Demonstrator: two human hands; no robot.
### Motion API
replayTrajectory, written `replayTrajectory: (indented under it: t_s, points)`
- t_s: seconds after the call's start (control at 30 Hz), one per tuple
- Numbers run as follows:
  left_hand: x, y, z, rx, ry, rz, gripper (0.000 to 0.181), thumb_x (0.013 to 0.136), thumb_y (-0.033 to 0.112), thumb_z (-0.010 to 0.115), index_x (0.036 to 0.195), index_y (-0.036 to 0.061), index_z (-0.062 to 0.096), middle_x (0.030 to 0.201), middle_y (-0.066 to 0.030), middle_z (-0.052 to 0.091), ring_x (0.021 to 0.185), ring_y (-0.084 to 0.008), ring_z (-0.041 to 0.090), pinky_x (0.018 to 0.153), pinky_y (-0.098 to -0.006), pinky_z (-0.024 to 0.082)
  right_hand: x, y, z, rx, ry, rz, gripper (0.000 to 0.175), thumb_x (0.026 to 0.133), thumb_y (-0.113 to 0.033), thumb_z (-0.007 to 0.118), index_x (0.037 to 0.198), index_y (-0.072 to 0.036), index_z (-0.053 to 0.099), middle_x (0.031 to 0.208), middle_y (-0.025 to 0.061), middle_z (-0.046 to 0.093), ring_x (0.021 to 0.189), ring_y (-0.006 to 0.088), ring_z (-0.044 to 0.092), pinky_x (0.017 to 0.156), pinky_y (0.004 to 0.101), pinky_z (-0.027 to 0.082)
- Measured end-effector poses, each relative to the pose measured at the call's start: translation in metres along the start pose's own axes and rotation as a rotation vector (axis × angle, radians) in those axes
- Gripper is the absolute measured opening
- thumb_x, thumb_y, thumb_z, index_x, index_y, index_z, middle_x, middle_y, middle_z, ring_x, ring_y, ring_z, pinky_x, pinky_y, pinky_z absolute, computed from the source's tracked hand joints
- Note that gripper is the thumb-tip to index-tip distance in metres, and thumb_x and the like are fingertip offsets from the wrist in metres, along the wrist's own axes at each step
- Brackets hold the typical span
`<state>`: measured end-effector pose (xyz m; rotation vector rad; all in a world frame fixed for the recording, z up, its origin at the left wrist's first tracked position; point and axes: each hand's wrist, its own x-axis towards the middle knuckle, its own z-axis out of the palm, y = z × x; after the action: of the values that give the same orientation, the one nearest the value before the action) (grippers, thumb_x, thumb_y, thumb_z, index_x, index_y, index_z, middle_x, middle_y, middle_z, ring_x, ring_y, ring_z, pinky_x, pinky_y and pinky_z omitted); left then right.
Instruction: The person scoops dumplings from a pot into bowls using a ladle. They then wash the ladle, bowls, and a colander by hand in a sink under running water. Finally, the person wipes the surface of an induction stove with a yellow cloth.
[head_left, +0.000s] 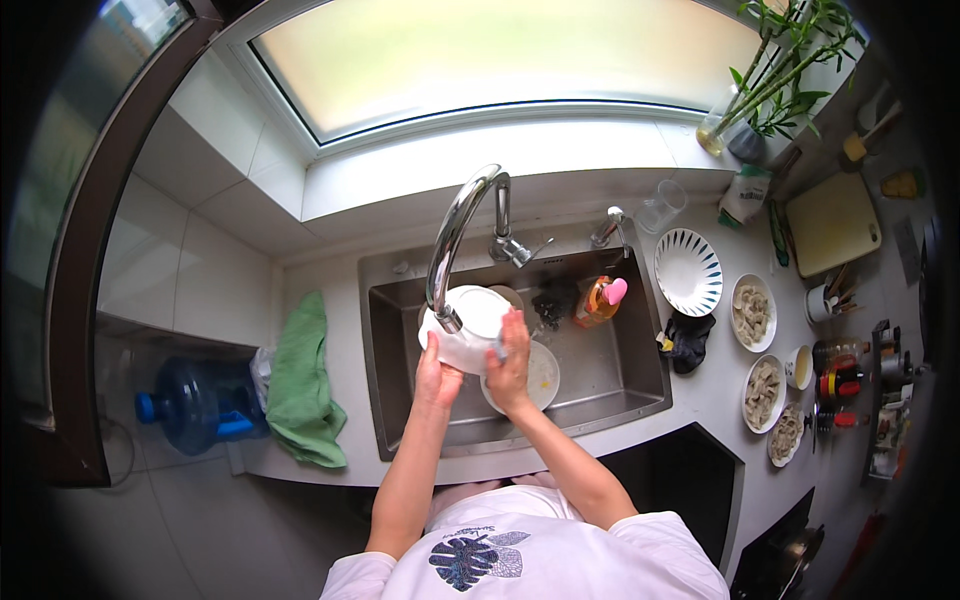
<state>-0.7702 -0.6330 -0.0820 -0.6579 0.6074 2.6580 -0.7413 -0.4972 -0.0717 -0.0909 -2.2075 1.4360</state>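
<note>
A white bowl (480, 313), its underside turned up, is held over the steel sink (600, 375) beneath the chrome faucet (450, 247). My left hand (437, 375) grips its near left edge. Against its right side lies my right hand (510, 364), fingers stretched, with a small greyish piece, perhaps a sponge or cloth, partly hidden under them. Below the hands a white plate (543, 376) with yellowish bits rests in the sink. More dishware shows partly behind the bowl. An orange detergent bottle (598, 301) with a pink top stands in the sink beside a dark drain strainer (555, 304).
A green cloth (301, 382) and a blue water jug (202, 405) are at left. On the right counter are a patterned bowl (688, 271), a dark cloth (686, 341), a glass (664, 204), several dishes of food (763, 394) and a cutting board (834, 225).
</note>
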Motion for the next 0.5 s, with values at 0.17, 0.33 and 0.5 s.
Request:
replayTrajectory:
  t_s: [0.17,0.33,0.5]
  points:
    - [-0.005,-0.019,0.001,0.238,0.068,0.051,0.035,0.098,0.028,0.05,0.128,0.0092,0.051,0.122,-0.0054,0.06,0.113,-0.021,0.058,0.097,-0.0375,0.047,0.042,-0.026,0.005,-0.287,-0.275,-0.282,0.049,0.089,-0.024,0.057,0.132,-0.003,0.05,0.139,0.0143,0.047,0.134,0.0318,0.037,0.11,0.0444,0.028]
    - [-0.006,-0.008,-0.002,0.174,0.023,0.079,0.043,0.1,0.035,0.044,0.133,0.0084,0.046,0.131,-0.0075,0.055,0.121,-0.0242,0.052,0.103,-0.0441,0.041,0.062,0.024,-0.005,-0.228,-0.295,-0.124,0.047,0.096,-0.026,0.047,0.135,0.0,0.046,0.14,0.0167,0.045,0.135,0.034,0.036,0.11,0.0417,0.03]
    - [-0.01,0.0,-0.015,0.172,0.007,0.083,0.042,0.097,0.036,0.05,0.129,0.0076,0.051,0.126,-0.0066,0.059,0.116,-0.0233,0.056,0.103,-0.0441,0.042,0.03,0.003,-0.005,-0.391,-0.352,-0.242,0.052,0.095,-0.028,0.049,0.139,-0.001,0.041,0.146,0.0158,0.039,0.137,0.035,0.032,0.112,0.04,0.026]
